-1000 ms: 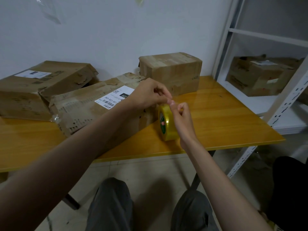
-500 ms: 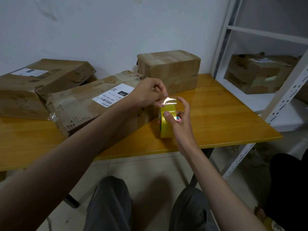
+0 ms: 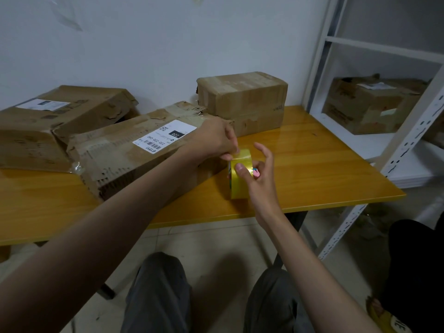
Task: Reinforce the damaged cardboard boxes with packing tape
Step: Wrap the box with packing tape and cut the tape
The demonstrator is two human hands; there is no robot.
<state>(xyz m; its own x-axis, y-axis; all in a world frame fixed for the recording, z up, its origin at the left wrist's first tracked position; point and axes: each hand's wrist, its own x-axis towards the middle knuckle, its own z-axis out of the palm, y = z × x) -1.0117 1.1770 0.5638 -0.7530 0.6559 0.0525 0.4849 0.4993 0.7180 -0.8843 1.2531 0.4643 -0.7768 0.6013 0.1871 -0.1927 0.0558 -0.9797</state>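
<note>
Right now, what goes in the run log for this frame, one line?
phase: freeing tape end | left hand: pinches tape end | right hand: holds tape roll upright on table | labelled box: untaped

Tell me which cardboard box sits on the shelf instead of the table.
The box on the white shelf at far right; the other three rest on the yellow table.
</note>
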